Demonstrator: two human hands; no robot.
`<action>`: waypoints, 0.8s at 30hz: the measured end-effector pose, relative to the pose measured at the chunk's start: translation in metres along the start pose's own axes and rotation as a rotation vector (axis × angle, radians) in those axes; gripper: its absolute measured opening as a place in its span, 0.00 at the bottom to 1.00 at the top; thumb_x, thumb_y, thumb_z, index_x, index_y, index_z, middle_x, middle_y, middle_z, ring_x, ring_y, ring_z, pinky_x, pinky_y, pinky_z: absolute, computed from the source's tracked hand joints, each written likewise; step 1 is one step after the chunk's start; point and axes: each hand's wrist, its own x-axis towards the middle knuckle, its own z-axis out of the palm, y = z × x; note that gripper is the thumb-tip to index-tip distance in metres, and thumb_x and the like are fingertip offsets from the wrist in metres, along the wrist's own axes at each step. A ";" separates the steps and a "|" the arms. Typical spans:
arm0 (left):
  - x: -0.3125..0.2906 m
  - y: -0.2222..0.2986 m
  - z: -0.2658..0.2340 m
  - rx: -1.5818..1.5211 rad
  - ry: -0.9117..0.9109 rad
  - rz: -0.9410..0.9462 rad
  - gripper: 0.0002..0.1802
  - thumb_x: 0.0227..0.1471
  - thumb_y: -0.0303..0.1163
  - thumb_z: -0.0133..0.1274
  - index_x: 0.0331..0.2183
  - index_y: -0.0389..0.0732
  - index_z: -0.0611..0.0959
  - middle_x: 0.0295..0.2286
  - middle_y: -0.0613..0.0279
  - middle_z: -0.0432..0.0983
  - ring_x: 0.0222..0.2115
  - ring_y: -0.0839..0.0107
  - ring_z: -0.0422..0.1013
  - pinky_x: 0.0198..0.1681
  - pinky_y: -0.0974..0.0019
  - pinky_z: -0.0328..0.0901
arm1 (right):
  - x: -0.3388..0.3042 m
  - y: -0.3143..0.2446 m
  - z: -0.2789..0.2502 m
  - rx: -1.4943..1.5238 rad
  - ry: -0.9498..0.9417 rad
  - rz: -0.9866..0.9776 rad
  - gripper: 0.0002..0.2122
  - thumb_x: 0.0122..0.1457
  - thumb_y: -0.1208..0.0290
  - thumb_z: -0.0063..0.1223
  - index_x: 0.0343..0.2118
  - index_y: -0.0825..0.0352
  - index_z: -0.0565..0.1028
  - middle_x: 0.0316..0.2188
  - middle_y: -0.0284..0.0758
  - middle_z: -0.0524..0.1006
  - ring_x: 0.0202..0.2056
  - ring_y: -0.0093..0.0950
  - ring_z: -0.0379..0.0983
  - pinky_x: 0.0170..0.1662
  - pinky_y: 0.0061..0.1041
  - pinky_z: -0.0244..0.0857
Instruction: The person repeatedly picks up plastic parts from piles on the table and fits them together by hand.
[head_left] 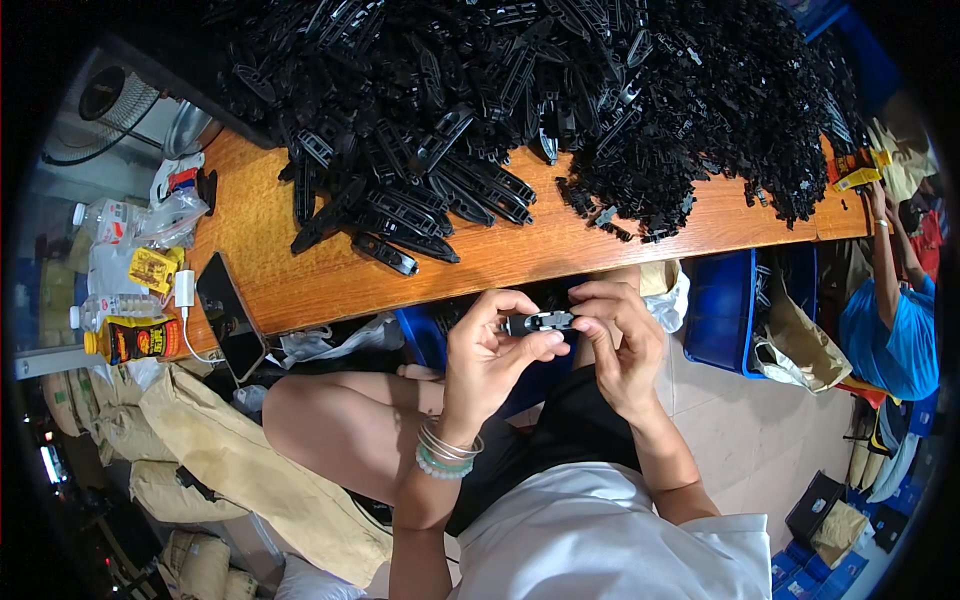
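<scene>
Between my two hands, just off the table's near edge, is a small black plastic part (541, 322) with a light grey piece along its middle. My left hand (492, 345) pinches its left end between thumb and fingers. At its right end, the fingertips of my right hand (622, 340) are closed on it. Beyond them on the table lies a heap of long black plastic housings (430, 140). To its right spreads a pile of small black plastic pieces (700, 130).
The wooden table (270, 220) runs across in front. A phone (232, 315) with a white charger (185, 288) and drink bottles (135, 340) are at the left. A blue bin (720, 310) stands right of my legs. At far right, another person in blue (890, 335) holds a yellow-capped bottle (858, 170).
</scene>
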 end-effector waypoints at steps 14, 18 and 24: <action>0.003 0.006 -0.023 -0.147 0.104 0.012 0.05 0.51 0.24 0.48 0.29 0.32 0.74 0.24 0.58 0.73 0.20 0.73 0.73 0.22 0.75 0.68 | 0.015 0.018 -0.008 -0.037 0.025 0.103 0.04 0.48 0.80 0.55 0.29 0.70 0.77 0.27 0.37 0.76 0.28 0.30 0.70 0.33 0.28 0.63; 0.005 0.016 -0.050 -0.144 0.259 0.151 0.05 0.53 0.27 0.46 0.27 0.36 0.70 0.23 0.53 0.74 0.16 0.74 0.68 0.17 0.76 0.63 | 0.040 0.039 -0.014 -0.633 0.179 -0.038 0.08 0.46 0.78 0.55 0.31 0.67 0.75 0.31 0.36 0.72 0.35 0.36 0.66 0.38 0.32 0.58; 0.012 0.019 -0.072 0.442 0.623 0.279 0.02 0.50 0.21 0.49 0.30 0.34 0.74 0.23 0.58 0.73 0.15 0.78 0.66 0.19 0.78 0.60 | 0.035 0.043 -0.011 -0.752 0.209 -0.085 0.06 0.46 0.78 0.57 0.29 0.66 0.74 0.29 0.35 0.73 0.33 0.32 0.68 0.37 0.32 0.56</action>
